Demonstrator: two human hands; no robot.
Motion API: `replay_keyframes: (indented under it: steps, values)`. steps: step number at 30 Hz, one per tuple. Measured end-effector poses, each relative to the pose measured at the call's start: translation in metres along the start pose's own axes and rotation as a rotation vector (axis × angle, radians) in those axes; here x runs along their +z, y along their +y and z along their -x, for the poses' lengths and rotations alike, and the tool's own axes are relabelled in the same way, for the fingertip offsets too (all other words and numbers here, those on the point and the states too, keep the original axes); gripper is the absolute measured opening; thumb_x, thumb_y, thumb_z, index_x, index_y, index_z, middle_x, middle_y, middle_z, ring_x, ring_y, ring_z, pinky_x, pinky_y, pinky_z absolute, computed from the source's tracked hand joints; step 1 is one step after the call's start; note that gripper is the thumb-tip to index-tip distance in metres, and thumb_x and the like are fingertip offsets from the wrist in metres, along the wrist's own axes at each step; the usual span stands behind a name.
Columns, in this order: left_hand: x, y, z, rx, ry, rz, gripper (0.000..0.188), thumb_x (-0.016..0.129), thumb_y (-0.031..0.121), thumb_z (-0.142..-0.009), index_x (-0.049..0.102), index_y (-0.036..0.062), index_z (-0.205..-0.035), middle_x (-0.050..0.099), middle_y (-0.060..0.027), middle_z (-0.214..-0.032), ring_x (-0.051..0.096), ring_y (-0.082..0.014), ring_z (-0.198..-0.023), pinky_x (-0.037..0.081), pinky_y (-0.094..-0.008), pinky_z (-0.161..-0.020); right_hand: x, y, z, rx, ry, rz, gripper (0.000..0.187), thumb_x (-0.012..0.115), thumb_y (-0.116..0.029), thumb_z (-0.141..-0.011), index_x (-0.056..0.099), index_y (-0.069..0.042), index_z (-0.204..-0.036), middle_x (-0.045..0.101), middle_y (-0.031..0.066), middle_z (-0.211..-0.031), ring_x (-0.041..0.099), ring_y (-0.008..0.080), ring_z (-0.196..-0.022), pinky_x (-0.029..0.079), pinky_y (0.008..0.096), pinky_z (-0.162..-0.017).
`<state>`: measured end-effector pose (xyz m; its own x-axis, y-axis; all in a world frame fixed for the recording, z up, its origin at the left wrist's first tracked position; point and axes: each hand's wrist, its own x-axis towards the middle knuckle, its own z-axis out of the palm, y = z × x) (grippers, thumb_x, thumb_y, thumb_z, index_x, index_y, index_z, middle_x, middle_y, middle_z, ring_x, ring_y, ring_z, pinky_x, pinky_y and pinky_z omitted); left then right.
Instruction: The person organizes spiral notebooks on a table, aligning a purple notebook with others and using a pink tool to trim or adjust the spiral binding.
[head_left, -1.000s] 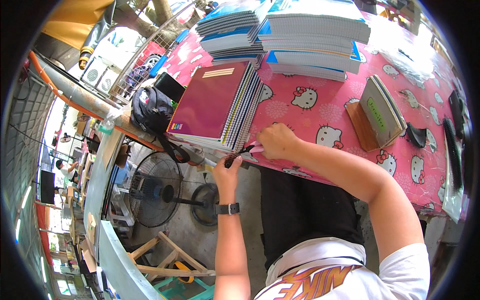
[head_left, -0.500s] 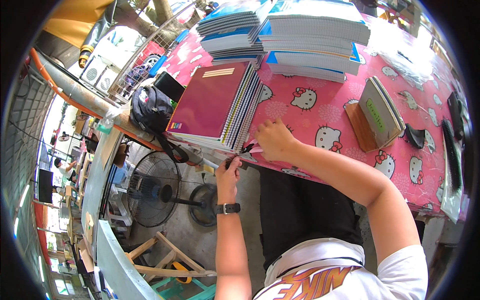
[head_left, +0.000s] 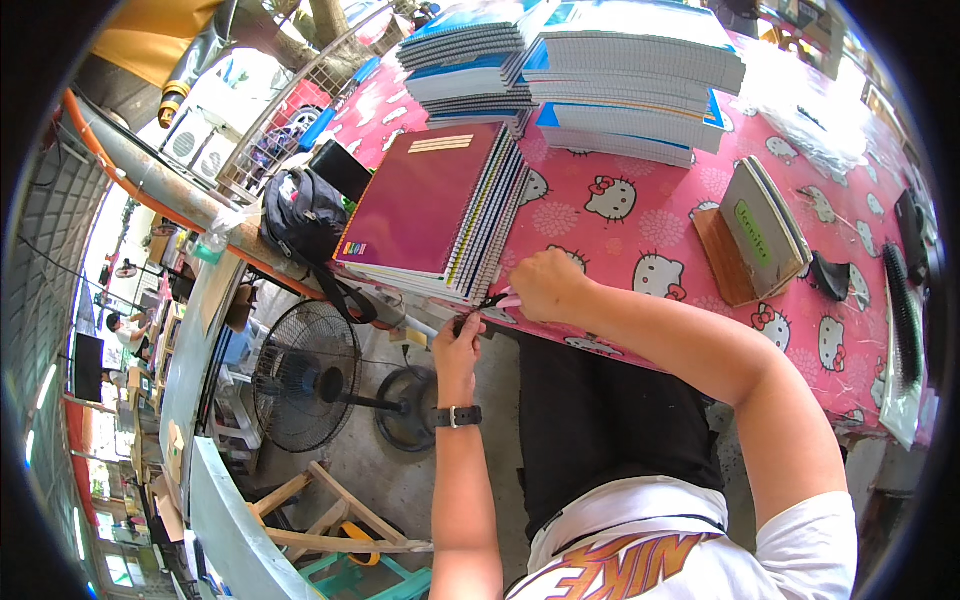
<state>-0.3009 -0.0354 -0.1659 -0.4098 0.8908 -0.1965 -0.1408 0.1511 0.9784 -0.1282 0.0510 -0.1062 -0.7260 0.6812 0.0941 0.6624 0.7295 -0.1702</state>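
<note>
At the near left part of the desk, we find the notebook stack, a maroon cover on top. Its long axis runs away from us, the far end leaning right, and its coil-bound side faces right. Just below its near right corner we see the left hand, fingertips up, thumb and fingers pinched together on a small dark piece; what that piece is, we cannot tell. From this hand the stack lies ahead and mostly to the left. Next comes the pink-handled tool, in the narrow space between the two hands, close by that same corner. Its black tip points left, toward the dark piece, and its long axis runs roughly sideways; whether tip and piece touch, we cannot tell. At the tool's other end we see the right hand, back upward, fingers curled around the handles and mostly hiding them. The left hand is nearer the dark piece. Farther right, well apart from both hands, we see a grey book.
</note>
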Motion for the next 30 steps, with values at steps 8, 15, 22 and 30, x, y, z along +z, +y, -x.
replay_keyframes:
  steps: [8,15,22,30]
  values:
    - [-0.019,0.0,0.019,-0.044,-0.009,-0.012,0.021,0.062,0.021,-0.089,0.06,0.0014,-0.097,0.061,-0.0031,-0.08,0.045,-0.0033,-0.054,0.032,-0.0179,-0.045,-0.015,0.042,0.018,0.159,0.012,0.048,0.033,0.067,-0.033,-0.072,0.067,-0.008,-0.092,0.065,0.0143,-0.095,0.064,0.0288,-0.092,0.05,0.0389,-0.076]
    - [0.061,0.045,0.065,0.651,-0.201,-0.578,0.027,0.055,0.024,-0.093,0.058,-0.0003,-0.103,0.061,-0.0121,-0.091,0.058,-0.0244,-0.082,0.045,-0.0354,-0.075,-0.007,0.01,0.08,0.246,0.483,-1.203,0.049,0.062,-0.039,-0.086,0.055,-0.002,-0.117,0.058,0.0167,-0.113,0.055,0.0288,-0.109,0.042,0.0409,-0.094]
    - [0.164,0.072,0.124,1.05,-0.545,-1.094,0.043,0.069,0.012,-0.072,0.055,0.0048,-0.112,0.053,-0.0137,-0.117,0.048,-0.0338,-0.111,0.037,-0.0459,-0.094,0.029,0.006,0.145,0.423,0.502,-2.842,0.033,0.05,-0.043,-0.091,0.061,-0.012,-0.085,0.062,0.0023,-0.083,0.059,0.0152,-0.076,0.049,0.031,-0.071]
    - [0.19,0.065,0.157,0.96,-0.986,-0.601,0.029,0.069,0.021,-0.079,0.064,0.0034,-0.101,0.058,-0.0148,-0.114,0.055,-0.0297,-0.106,0.042,-0.0394,-0.092,-0.013,0.027,0.31,0.587,0.782,-2.526,0.032,0.049,-0.036,-0.089,0.062,-0.007,-0.087,0.064,0.0074,-0.072,0.062,0.0149,-0.058,0.045,0.0236,-0.042]
